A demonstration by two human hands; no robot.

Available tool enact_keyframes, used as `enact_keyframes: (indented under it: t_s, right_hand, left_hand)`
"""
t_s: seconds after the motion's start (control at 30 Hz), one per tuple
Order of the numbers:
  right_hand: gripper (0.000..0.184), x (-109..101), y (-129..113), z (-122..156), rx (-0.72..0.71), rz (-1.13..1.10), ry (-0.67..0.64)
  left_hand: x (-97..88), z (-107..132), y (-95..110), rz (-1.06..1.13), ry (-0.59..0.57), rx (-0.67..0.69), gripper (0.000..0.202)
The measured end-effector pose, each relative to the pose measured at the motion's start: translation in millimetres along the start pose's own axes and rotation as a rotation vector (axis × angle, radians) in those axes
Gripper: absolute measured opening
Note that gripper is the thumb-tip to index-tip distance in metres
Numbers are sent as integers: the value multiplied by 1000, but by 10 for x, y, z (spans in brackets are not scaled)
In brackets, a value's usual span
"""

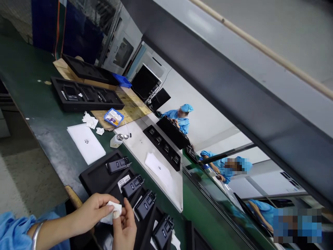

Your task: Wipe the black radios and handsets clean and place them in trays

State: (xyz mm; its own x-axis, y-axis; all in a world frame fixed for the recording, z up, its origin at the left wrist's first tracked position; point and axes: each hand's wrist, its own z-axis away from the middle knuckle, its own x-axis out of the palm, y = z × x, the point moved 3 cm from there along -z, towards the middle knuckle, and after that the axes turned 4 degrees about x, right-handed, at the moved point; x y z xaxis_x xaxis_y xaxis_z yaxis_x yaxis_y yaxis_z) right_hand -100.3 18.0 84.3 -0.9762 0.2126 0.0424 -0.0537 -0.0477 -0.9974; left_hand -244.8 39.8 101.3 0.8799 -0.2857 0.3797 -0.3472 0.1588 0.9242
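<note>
My left hand [90, 211] and my right hand [125, 227] meet at the bottom of the view, both pinching a small white wipe [112, 212]. They hover over a black foam tray [104, 177] that holds several black handheld devices [118, 164] in a slanted row. The nearest device [145, 205] lies just right of my fingers. A metal bangle sits on my left wrist above a blue sleeve.
A white sheet [85, 142], crumpled wipes [90, 121], a small dispenser bottle [116, 140] and a blue parts box [113, 117] lie on the green bench. More black trays [85, 94] stand farther back. Co-workers in blue gowns [179, 118] sit along the line at right.
</note>
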Motion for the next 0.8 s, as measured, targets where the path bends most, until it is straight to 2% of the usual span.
enact_keyframes:
  t_s: [0.13, 0.23, 0.33, 0.4, 0.53, 0.63, 0.8]
  right_hand:
    - [47, 72, 95, -27, 92, -81, -160]
    - [45, 72, 177, -50, 180, -167, -142]
    - [44, 91, 213, -61, 186, -230, -104]
    - [43, 132, 219, -63, 163, -257, -113]
    - [40, 243, 188, -102, 89, -204, -224]
    - [39, 294, 140, -174, -9, -118, -296]
    - [40, 338, 151, -293, -193, 28, -386]
  left_hand:
    - [-37, 38, -130, 50, 40, -36, 61]
    - [-73, 51, -172, 72, 52, -35, 65]
    - [-147, 44, -124, 25, 90, 17, 57]
    - [-203, 29, -70, -22, 112, 63, 51]
    - [-311, -20, -3, -117, 179, 115, 44]
    - [-384, -79, -15, -165, 234, 125, 41]
    - [-523, -211, -51, -196, 262, 151, 36]
